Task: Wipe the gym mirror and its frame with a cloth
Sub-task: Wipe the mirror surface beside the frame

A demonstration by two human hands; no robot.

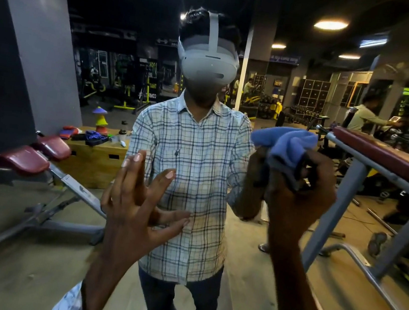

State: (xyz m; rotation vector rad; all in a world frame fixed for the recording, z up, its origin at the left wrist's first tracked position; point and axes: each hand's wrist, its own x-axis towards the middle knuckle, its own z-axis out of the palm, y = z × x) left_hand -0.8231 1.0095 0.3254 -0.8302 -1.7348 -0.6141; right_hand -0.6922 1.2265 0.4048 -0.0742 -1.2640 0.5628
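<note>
Blue cloth (286, 143) bunched in your raised right hand's (295, 201) curled fingers; left hand (129, 212) upright, fingers spread on the mirror (7, 206).

This is a gym. A padded incline bench (40, 158) with dark red cushions stands at the left, and another red-padded bench (382, 156) on a grey steel frame at the right. Behind them are yellow-and-black exercise machines (125, 91), a dumbbell rack (306, 114), lockers (313, 91) and a wooden jump box (91, 165) bearing coloured cones (101, 122), all reflected in a large wall mirror (14, 246).
</note>
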